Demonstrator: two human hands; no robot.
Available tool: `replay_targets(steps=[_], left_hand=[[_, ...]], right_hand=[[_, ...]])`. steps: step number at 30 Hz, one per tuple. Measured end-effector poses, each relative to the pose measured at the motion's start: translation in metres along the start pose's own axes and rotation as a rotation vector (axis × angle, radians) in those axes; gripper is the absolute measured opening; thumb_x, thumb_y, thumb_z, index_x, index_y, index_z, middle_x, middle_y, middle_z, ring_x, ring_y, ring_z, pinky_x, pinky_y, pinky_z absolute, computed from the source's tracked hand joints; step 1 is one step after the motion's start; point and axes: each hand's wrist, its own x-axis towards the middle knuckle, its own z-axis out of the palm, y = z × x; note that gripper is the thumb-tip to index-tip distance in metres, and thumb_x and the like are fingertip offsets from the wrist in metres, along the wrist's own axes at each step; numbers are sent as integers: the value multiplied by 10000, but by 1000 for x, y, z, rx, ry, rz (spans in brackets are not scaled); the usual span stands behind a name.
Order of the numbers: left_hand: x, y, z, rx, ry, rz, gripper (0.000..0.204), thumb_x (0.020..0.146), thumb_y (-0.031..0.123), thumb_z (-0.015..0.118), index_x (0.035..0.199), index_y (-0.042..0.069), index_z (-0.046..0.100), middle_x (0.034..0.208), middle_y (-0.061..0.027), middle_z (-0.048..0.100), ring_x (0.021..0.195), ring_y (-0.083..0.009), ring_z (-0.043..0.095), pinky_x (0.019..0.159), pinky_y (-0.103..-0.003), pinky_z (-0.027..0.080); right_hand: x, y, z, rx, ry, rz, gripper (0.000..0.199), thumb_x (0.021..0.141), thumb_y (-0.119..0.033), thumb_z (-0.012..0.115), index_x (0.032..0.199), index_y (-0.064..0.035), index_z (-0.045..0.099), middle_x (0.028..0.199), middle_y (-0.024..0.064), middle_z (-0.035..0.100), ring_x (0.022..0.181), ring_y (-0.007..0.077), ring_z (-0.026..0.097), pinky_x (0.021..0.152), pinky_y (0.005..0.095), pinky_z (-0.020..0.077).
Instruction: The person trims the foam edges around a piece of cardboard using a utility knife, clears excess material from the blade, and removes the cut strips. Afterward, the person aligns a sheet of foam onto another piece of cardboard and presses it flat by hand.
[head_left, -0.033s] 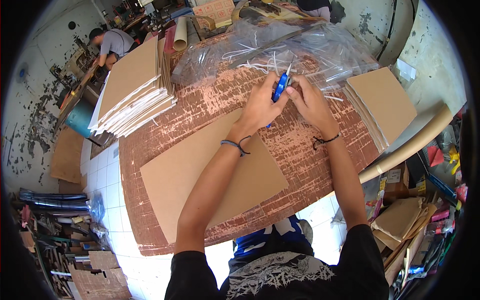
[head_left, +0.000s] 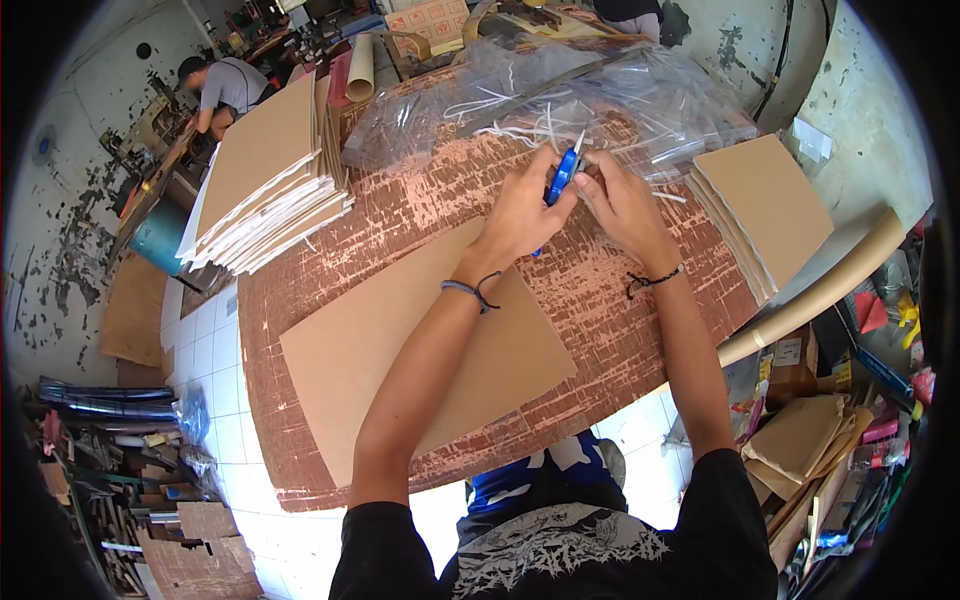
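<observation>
A large clear plastic bag (head_left: 640,95) of white cords lies at twelve o'clock on the table. A printed cardboard box (head_left: 432,20) stands beyond it.

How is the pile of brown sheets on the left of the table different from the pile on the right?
The left pile is taller, with many more sheets; the right pile is thin. The left pile's sheets are fanned out unevenly, showing pale edges, while the right pile's edges sit neatly lined up. The left pile also looks larger in area. Both are flat brown cardboard sheets resting on the worn table, away from both hands.
</observation>
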Motion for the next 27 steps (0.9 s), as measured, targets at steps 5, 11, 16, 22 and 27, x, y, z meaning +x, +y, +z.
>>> replay_targets(steps=[5, 11, 16, 22, 27], left_hand=[[-1, 15, 7, 4, -5, -17, 224, 882, 125, 642, 983, 26, 467, 638, -144, 570, 533, -296, 583, 534, -428, 449], [-4, 9, 8, 58, 52, 112, 213, 876, 97, 624, 973, 24, 449, 616, -171, 518, 530, -373, 552, 526, -449, 431], [-6, 10, 8, 63, 36, 108, 210, 879, 85, 615, 982, 24, 443, 647, -202, 547, 564, -420, 571, 534, -470, 440], [-6, 7, 8, 124, 33, 101, 238, 885, 99, 626, 1008, 25, 437, 715, -245, 605, 639, -463, 616, 562, -513, 463], [-5, 6, 8, 142, 29, 154, 257, 884, 105, 631, 1032, 30, 435, 719, -246, 608, 642, -466, 616, 563, -512, 470]], right_hand=[[0, 10, -3, 14, 3, -53, 272, 1006, -287, 533, 1069, -23, 540, 799, 217, 623, 744, 437, 593, 669, 468, 457], [-2, 10, 12, 267, -27, 76, 286, 1042, -275, 482, 968, -4, 533, 731, 201, 564, 651, 315, 523, 632, 409, 432], [-6, 22, 26, 497, 10, 213, 340, 1062, -295, 444, 923, 1, 540, 697, 136, 540, 648, 186, 455, 615, 370, 415], [-3, 14, 20, 700, -133, 470, 427, 1064, -432, 398, 960, -56, 571, 734, -16, 542, 694, 98, 493, 593, 275, 424], [-1, 23, 14, 905, -261, 590, 408, 1051, -474, 416, 946, -106, 557, 697, -71, 445, 612, 38, 407, 574, 225, 391]])
